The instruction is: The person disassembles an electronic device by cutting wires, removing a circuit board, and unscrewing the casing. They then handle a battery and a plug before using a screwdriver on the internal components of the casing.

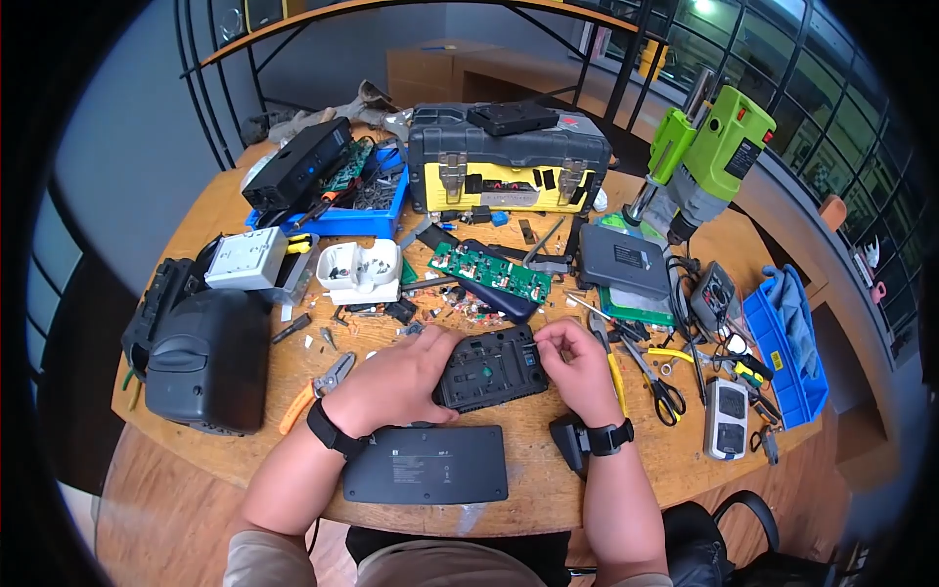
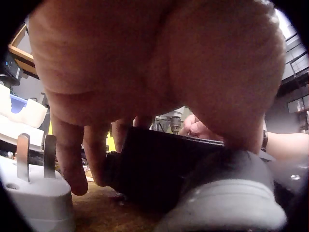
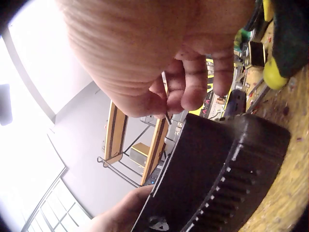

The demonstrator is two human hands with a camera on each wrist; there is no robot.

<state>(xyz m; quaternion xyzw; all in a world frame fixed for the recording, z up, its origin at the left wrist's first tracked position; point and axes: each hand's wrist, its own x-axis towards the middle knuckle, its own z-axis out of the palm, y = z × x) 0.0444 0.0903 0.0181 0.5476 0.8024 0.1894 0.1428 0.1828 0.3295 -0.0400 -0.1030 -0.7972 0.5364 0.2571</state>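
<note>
A black plastic housing (image 1: 492, 369) with an open, ribbed inside lies on the wooden table. My left hand (image 1: 403, 377) grips its left side, with the thumb at the near edge and the fingers at the far edge; the left wrist view shows the fingers (image 2: 94, 154) bent down around it. Over the housing's right end, my right hand (image 1: 575, 360) pinches a thin dark metal piece (image 3: 167, 117) between thumb and fingertips. What its lower tip touches cannot be told. Nearer the body lies a flat dark panel (image 1: 425, 465) with printed text.
Behind the housing are a green circuit board (image 1: 489, 272) and scattered small parts. A toolbox (image 1: 509, 161), a blue bin (image 1: 377, 220) and a green drill press (image 1: 719, 147) stand farther back. Scissors (image 1: 665, 391) lie right; orange-handled pliers (image 1: 318, 391) lie left, by a black case (image 1: 210, 362).
</note>
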